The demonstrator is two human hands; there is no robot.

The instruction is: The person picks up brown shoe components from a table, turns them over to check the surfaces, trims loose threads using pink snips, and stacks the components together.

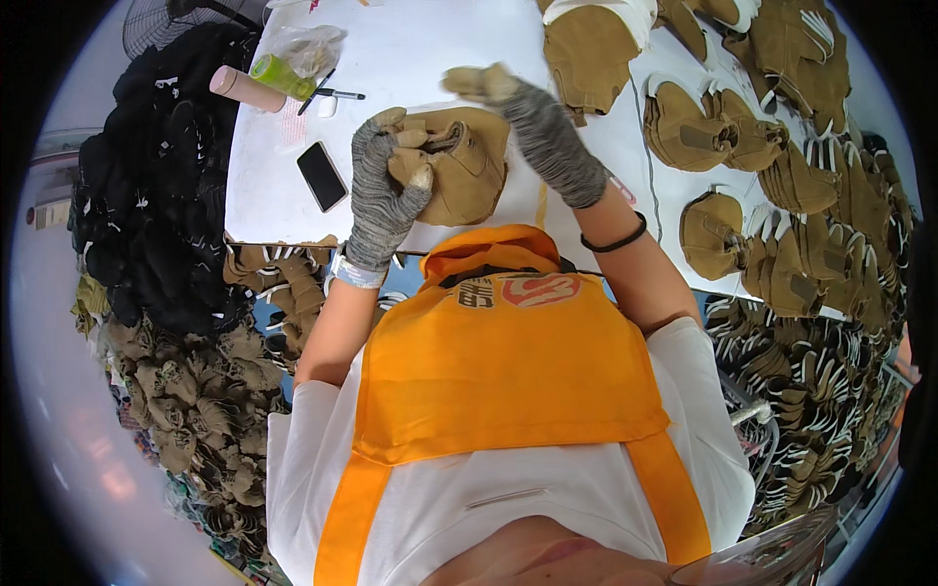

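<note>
My left hand point(379, 190) pinches the brown shoe piece point(476, 181) just right of it, my right hand point(502, 90) is out past that piece, too blurry to tell if it pinches anything, and a phone point(321, 177) lies left of both hands.

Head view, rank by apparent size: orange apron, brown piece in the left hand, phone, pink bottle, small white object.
1. Orange apron
2. Brown piece
3. Phone and pink bottle: too alike to rank
4. Small white object
</note>
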